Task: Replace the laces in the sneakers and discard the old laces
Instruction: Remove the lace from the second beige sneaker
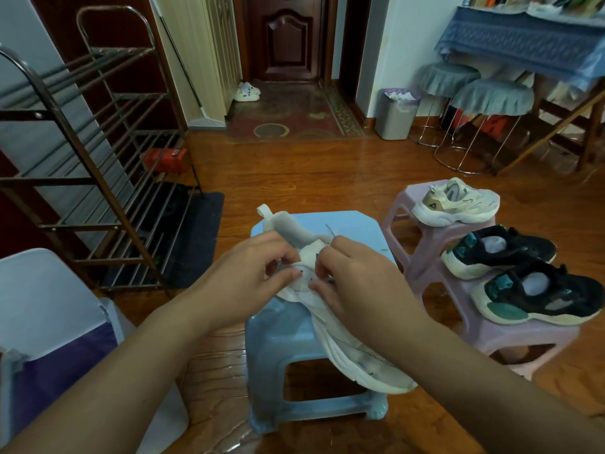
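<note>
Head view: my left hand (258, 273) and right hand (347, 276) both pinch the upper of the white sneaker (330, 322), fingers curled at its eyelets; a thin lace end (330, 230) sticks up by my right fingers. The sneaker lies on a blue stool (294, 355), toe overhanging toward me. To the right, pink stools (458, 290) carry a cream sneaker (456, 203) and two black sneakers (523, 273). Floor is wood; a shoe rack (98, 165) stands left, a grey bin (396, 116) near the wall.
</note>
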Motion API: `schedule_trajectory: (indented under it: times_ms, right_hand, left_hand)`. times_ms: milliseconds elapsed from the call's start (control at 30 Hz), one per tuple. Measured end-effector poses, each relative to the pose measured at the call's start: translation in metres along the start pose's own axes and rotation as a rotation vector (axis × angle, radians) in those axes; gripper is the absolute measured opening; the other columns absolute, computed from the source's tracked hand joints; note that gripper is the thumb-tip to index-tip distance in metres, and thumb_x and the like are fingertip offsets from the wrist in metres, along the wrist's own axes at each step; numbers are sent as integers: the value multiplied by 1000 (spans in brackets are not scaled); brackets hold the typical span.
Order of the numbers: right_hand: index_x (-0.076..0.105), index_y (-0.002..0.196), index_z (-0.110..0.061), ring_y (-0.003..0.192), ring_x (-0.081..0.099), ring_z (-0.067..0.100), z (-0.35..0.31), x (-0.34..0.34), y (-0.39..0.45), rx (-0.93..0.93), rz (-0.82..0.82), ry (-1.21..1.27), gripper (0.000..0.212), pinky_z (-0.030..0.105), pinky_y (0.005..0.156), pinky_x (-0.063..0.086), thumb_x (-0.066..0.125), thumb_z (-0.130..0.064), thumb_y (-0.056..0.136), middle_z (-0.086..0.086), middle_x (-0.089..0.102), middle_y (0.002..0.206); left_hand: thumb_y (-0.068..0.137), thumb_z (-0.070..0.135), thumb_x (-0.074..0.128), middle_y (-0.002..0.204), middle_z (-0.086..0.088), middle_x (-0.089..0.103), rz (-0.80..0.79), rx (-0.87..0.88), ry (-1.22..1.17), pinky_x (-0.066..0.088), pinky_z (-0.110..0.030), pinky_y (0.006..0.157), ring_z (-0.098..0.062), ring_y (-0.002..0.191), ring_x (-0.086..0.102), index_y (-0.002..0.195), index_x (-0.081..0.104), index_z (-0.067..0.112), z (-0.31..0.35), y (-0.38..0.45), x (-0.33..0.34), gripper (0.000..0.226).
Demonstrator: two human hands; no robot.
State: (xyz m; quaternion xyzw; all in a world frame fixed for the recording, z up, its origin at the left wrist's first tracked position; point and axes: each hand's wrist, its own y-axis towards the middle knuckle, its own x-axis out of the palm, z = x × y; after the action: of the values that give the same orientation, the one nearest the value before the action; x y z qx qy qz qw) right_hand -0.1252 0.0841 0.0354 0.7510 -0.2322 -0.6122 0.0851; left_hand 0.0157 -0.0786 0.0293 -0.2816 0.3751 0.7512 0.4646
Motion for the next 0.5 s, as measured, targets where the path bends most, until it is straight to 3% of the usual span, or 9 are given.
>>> schedule_trajectory:
  times_ms: [167, 267, 367, 500]
  right_hand:
    - [60, 83, -13, 66, 55, 24, -5, 12, -2, -60, 37, -113, 18, 38, 50, 45, 76, -21, 84, 4, 57, 79]
    - [58, 88, -16, 75, 54, 22, 10, 4, 0, -109, -56, -51, 15, 35, 62, 43, 66, -26, 94, 1, 55, 87]
    - [48, 86, -26, 81, 42, 7, 38, -15, 1, -67, -192, 106, 17, 25, 69, 31, 58, -31, 99, -12, 46, 88]
    - [55, 90, -27, 84, 44, 6, 42, -16, -5, -23, -175, 119, 16, 29, 72, 42, 56, -44, 92, -13, 48, 91]
  left_hand:
    - [93, 39, 67, 92, 16, 57, 7, -10, 27, 52, -39, 71, -12, 82, 58, 92, 62, 34, 1, 1, 3, 7]
    - [92, 40, 67, 89, 19, 55, 25, -46, 82, 51, -40, 69, -8, 80, 56, 85, 58, 38, -4, 3, 0, 12]
    - [91, 45, 66, 85, 19, 57, 51, -106, 84, 51, -38, 70, -5, 80, 55, 82, 57, 41, -4, 5, -1, 14]
    - [90, 44, 71, 82, 17, 59, 58, -150, 74, 51, -35, 71, -3, 80, 55, 76, 56, 43, 5, 8, 4, 21]
